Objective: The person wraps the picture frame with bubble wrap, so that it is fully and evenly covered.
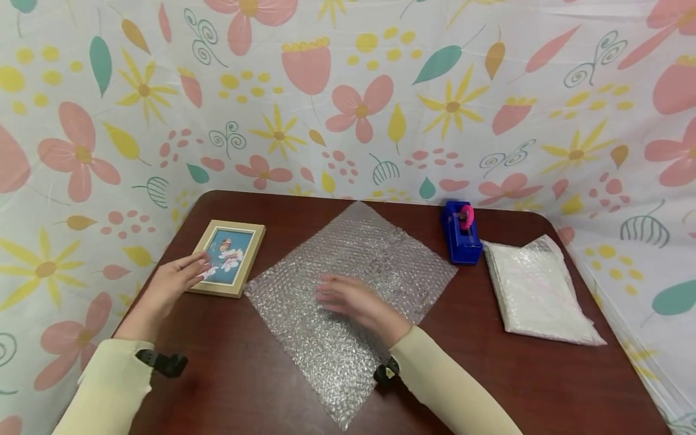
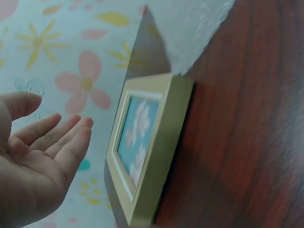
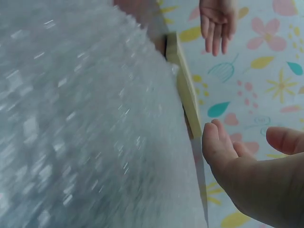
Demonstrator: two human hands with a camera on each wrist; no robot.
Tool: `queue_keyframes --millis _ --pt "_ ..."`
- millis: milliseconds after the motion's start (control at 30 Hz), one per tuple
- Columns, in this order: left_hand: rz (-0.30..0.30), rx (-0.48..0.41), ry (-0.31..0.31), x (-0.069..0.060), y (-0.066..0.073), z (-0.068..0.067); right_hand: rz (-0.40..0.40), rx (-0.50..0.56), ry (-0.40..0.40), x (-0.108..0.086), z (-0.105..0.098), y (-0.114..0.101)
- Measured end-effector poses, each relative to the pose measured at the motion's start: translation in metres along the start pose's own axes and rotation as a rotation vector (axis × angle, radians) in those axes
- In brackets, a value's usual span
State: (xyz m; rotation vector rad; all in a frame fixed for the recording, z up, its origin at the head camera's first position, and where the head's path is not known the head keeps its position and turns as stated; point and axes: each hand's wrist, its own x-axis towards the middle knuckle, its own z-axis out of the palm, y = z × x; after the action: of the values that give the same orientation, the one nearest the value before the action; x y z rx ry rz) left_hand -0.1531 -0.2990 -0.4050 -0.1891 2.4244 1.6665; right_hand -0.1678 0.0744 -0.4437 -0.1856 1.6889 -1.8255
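On the left of the table lies a picture frame [image 1: 251, 260] with a light wooden border and a blue flower print. My left hand [image 1: 175, 279] hovers at its left side; in the left wrist view the fingers [image 2: 71, 142] are loosely extended and a gap separates them from the picture frame [image 2: 161, 147]. A sheet of bubble wrap [image 1: 348, 338] is spread flat, turned like a diamond, mid-table. Above it is my right hand [image 1: 356, 299], fingers relaxed and holding nothing. The right wrist view shows that hand [image 3: 251, 166] apart from the bubble wrap [image 3: 95, 118].
A blue tape dispenser [image 1: 462, 241] with a pink tape core stands at the back right. Beside it lies a folded white packing pouch or stack of wrap [image 1: 535, 290]. The dark wooden table [image 1: 228, 362] backs onto a flower-patterned curtain [image 1: 348, 78].
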Motion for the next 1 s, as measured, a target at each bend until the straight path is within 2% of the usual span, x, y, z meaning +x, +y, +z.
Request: queue_keyframes --millis 100,167,300,433,633,867,1000 --pt "0.009 -0.148 -0.02 0.004 -0.004 -0.013 0.035 0.036 -0.027 0.009 0.008 -0.006" --pt "0.007 -0.206 -0.026 0.006 -0.007 -0.021 0.049 0.042 -0.038 0.014 0.013 -0.01" --pt "-0.017 -0.246 -0.02 0.011 -0.009 -0.031 0.067 0.049 -0.048 0.025 0.022 -0.016" --pt "-0.049 -0.194 -0.005 0.014 -0.011 -0.04 0.076 0.049 -0.051 0.033 0.029 -0.022" --pt "-0.117 -0.038 -0.003 0.016 -0.013 -0.054 0.091 0.075 -0.072 0.046 0.041 -0.027" --pt "-0.164 -0.015 -0.015 0.019 -0.025 -0.068 0.122 0.189 -0.072 0.064 0.058 -0.03" --pt "-0.194 0.0 -0.027 0.025 -0.033 -0.074 0.132 0.217 -0.077 0.075 0.066 -0.027"
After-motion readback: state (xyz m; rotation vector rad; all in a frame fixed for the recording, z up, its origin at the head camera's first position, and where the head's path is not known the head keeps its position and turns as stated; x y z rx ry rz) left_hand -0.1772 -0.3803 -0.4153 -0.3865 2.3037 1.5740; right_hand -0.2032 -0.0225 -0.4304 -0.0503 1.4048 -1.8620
